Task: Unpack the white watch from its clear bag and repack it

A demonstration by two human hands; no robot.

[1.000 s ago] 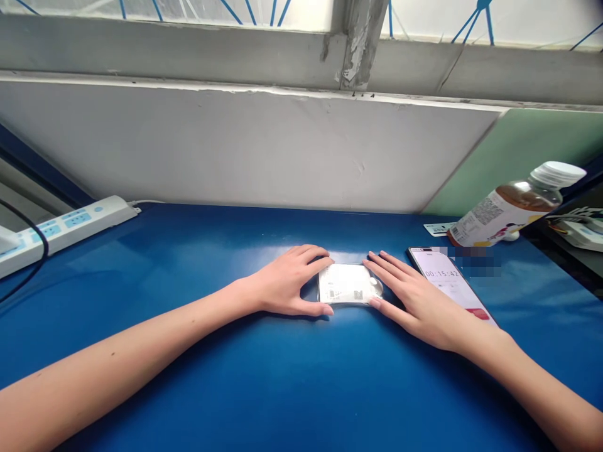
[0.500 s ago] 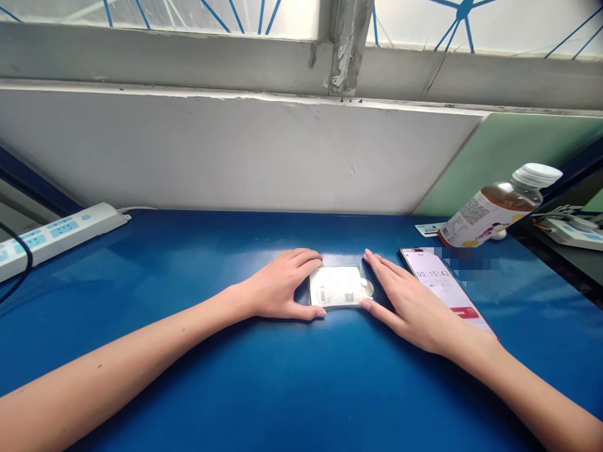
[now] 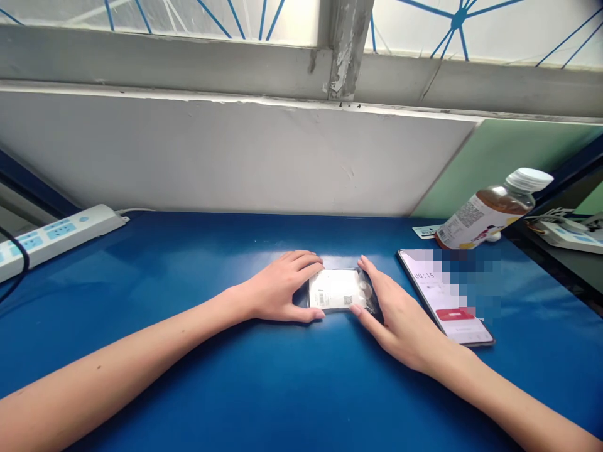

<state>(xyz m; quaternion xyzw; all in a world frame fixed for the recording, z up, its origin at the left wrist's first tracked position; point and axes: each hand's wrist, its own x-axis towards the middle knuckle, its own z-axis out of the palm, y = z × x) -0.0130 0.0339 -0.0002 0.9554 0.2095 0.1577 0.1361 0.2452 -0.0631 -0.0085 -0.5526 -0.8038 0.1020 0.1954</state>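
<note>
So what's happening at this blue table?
A person has both hands on a small white packet lying flat on the table. The left hand grips its left end between thumb and fingers, the right hand its right end. A phone lies just right of the hands, with a bottle behind it and a power strip far left.

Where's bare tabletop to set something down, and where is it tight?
Free: blue table between power strip and left hand, and between the packet and the wall panel. Crowded: right of the right hand, with phone, bottle and card.
</note>
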